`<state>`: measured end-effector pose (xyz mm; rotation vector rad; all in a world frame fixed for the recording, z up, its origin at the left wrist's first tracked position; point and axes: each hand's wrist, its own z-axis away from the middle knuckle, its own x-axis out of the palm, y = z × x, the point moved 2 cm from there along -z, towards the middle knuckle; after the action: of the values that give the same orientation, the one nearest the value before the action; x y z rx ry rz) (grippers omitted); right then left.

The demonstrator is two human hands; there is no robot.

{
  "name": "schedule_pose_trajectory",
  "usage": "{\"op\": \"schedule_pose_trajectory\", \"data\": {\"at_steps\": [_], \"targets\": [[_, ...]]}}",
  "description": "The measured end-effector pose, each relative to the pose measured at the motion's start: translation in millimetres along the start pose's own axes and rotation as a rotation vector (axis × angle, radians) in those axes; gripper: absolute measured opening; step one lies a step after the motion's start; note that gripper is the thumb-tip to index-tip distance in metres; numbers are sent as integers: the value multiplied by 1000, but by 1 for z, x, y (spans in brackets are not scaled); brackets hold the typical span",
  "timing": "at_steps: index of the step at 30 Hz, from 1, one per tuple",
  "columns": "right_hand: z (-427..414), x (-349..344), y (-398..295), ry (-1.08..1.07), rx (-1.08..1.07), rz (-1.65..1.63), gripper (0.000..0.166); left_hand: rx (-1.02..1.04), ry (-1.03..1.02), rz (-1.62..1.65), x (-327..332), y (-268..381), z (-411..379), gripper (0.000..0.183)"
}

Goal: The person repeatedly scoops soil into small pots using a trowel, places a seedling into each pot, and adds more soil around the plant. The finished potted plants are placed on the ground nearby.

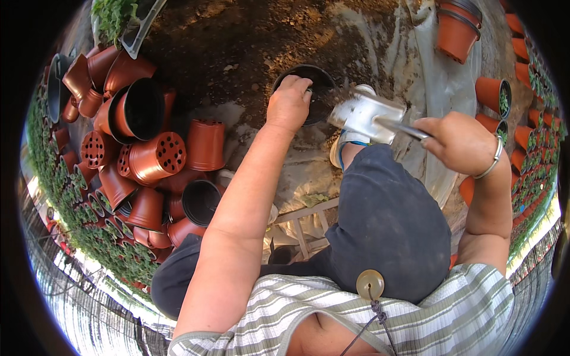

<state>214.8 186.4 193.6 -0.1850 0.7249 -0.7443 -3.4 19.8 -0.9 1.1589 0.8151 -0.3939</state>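
A dark round plastic pot stands on the soil, and my left hand reaches over its near left rim with bent fingers. What those fingers touch inside the pot is hard to see. My right hand grips the handle of a metal scoop. The scoop's broad blade is tilted beside the pot's right side, above my shoe, and looks blurred at its left edge, with some soil there. Dark loose soil spreads beyond and to the left of the pot.
Many reddish-brown plastic pots lie piled at the left. A plastic tray with green seedlings is at the upper left. Stacked pots stand on plastic sheeting at the upper right. Rows of potted plants line the right side.
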Motion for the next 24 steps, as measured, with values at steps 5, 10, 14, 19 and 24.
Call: {"op": "schedule_pose_trajectory", "data": {"at_steps": [5,10,14,19,24], "targets": [[-28,57,77,276,343,-850,40,68,31,39,6,5,-1,25],[-155,124,107,559,315,-814,37,62,2,-39,4,11,4,27],[-252,76,85,672,332,-692,36,74,-38,-108,8,16,8,27],[-236,55,57,806,332,-537,37,104,-53,-146,8,19,11,28],[-158,85,40,1111,5,-375,37,119,-45,-204,5,21,14,23]]}}
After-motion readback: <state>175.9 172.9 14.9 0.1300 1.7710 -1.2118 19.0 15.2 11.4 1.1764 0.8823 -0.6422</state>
